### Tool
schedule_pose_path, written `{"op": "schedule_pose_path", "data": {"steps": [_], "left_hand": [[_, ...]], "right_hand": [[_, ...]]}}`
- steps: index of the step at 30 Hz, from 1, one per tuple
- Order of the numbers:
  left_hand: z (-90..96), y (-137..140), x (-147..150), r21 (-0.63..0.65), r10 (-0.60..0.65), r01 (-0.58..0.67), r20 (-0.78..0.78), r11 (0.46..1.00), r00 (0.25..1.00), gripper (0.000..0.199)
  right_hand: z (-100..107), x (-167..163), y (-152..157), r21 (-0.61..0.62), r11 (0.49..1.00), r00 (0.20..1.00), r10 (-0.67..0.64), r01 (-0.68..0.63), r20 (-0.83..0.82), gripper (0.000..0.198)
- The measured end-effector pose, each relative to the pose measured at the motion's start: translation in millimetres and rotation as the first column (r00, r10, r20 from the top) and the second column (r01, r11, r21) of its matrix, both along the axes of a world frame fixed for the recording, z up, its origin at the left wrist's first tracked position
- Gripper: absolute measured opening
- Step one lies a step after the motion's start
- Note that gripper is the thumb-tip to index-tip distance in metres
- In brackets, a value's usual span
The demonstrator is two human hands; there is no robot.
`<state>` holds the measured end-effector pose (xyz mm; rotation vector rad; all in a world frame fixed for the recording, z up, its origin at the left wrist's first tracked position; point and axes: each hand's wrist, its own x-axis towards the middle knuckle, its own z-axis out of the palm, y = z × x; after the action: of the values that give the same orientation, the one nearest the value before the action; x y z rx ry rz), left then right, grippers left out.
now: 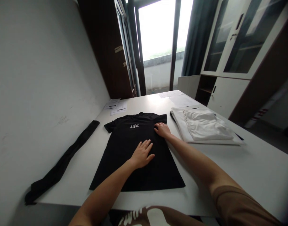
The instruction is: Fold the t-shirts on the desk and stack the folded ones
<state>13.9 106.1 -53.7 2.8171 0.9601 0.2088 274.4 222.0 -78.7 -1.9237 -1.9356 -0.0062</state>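
Note:
A black T-shirt (125, 157) with small white lettering on its chest lies spread flat on the white table, its collar at the far side and its hem towards me. My left hand (142, 154) rests palm down on the middle of the shirt, fingers stretched out. Farther up, my right hand (162, 129) lies on the shirt's right side just below the sleeve, its fingers a little bent and resting on the cloth. Neither hand has cloth visibly gathered in it.
Folded white garments (205, 125) are stacked at the right, with black cloth showing beneath. A long black rolled cloth (64, 160) lies along the wall at the left. Papers (118, 106) lie at the far left of the white table (259, 166). Cabinets (231, 94) stand beyond the right side.

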Motion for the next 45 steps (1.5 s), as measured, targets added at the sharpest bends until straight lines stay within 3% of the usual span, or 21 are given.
{"op": "schedule_pose_path", "data": {"steps": [4,12,23,38,45], "left_hand": [[-1.0,2.0,-1.7,-0.023,0.078,-0.080,-0.050,0.997,0.996,0.073],[3.9,-14.5,5.7,-0.084,-0.139,0.134,-0.049,0.987,0.989,0.082],[29.5,-41.3,13.4,-0.132,-0.333,0.327,-0.026,0.936,0.943,0.084],[32.8,-49.7,16.6,-0.151,-0.379,0.377,0.017,0.914,0.925,0.084],[11.6,-26.8,14.2,-0.086,-0.235,0.234,-0.008,0.968,0.972,0.077]], "right_hand": [[-1.3,2.8,2.5,-0.006,1.000,1.000,0.009,-0.009,-0.010,0.035],[-3.3,4.1,4.9,0.002,1.000,1.000,0.025,-0.025,0.006,0.035],[-4.3,6.4,5.4,0.012,1.000,1.000,0.026,-0.026,-0.001,0.035],[-6.1,6.7,5.7,0.018,0.999,0.999,0.032,-0.032,-0.006,0.034],[-4.6,5.8,4.2,0.015,1.000,1.000,0.026,-0.026,0.003,0.035]]}}
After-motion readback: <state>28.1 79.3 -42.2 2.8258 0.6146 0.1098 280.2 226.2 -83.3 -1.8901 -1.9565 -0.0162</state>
